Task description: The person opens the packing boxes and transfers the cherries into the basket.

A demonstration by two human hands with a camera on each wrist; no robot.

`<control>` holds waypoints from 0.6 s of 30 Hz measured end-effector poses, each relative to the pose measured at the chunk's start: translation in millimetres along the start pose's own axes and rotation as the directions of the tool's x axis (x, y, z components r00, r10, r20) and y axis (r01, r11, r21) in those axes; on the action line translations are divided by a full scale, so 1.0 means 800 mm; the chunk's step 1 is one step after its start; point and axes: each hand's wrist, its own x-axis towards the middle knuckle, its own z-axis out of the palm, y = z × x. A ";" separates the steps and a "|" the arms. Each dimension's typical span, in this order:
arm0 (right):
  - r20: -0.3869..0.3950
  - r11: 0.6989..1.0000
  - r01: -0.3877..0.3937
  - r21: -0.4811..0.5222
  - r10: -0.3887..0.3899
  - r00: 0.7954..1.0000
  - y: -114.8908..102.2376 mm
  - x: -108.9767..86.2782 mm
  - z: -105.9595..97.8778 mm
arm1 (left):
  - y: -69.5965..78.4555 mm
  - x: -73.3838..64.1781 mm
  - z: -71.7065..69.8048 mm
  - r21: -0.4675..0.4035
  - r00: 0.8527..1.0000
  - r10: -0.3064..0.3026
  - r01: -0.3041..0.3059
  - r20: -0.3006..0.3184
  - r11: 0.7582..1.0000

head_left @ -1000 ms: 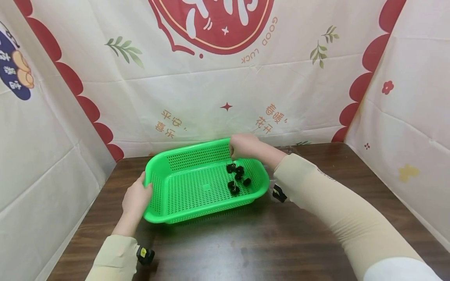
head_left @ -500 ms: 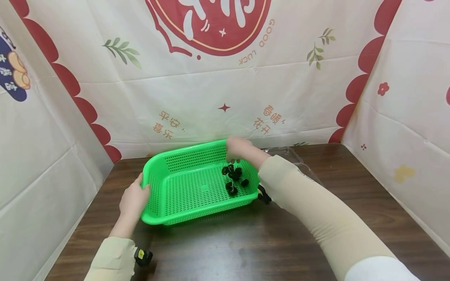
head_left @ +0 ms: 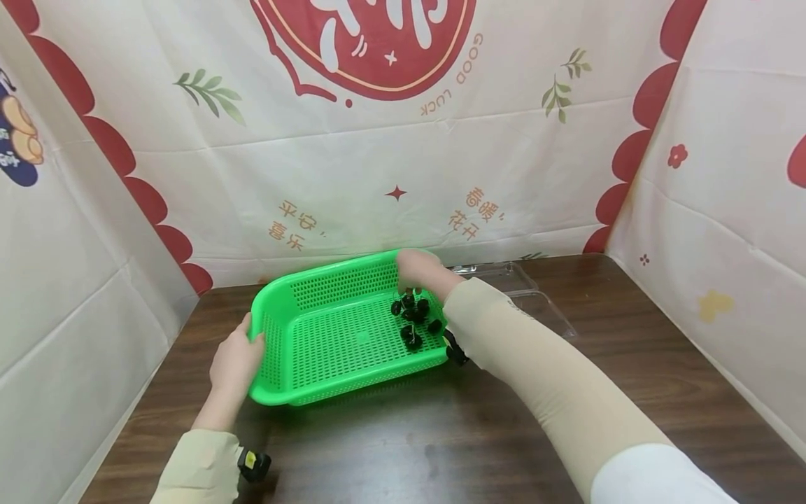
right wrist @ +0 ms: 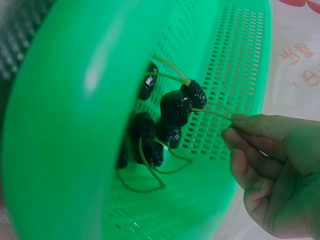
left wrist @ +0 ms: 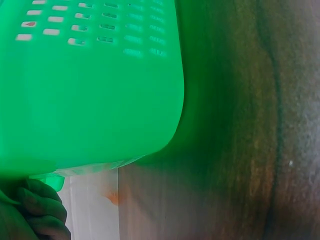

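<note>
A green perforated plastic basket (head_left: 352, 378) stands on the table. My left hand (head_left: 237, 360) grips its left end, thumb over the rim; curled fingers (left wrist: 45, 210) show at the lower left of the left wrist view. Inside, at the right end, lie several dark, wrinkled cherries (head_left: 412, 337) with long pale stems. In the right wrist view, my right hand (right wrist: 280, 165) pinches a thin stem (right wrist: 215, 114) between thumb and index finger. That stem runs to a dark cherry (right wrist: 176, 107) among the others, and the other fingers are loosely curled.
Behind my right forearm, clear plastic trays (head_left: 504, 276) lie on the dark wooden table (head_left: 352, 448). A printed white cloth (head_left: 352, 161) hangs right behind the basket, with cloth walls on both sides.
My right hand has lowered slightly to the cherries, and the forearm has swung left, uncovering the clear trays. My left hand keeps its grip on the basket. The head view has shifted slightly.
</note>
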 end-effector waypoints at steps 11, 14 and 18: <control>0.013 0.998 -0.051 -0.027 0.052 0.999 -0.007 0.012 0.009 | 0.002 -0.001 0.002 0.005 1.000 -0.015 0.015 0.005 1.000; 0.017 0.998 -0.052 -0.034 0.052 0.998 -0.007 0.016 0.012 | 0.001 -0.001 0.002 0.008 1.000 -0.017 0.017 0.003 1.000; 0.012 0.998 -0.057 -0.029 0.057 0.998 -0.005 0.018 0.014 | 0.001 -0.001 0.001 0.008 1.000 -0.010 0.010 0.000 1.000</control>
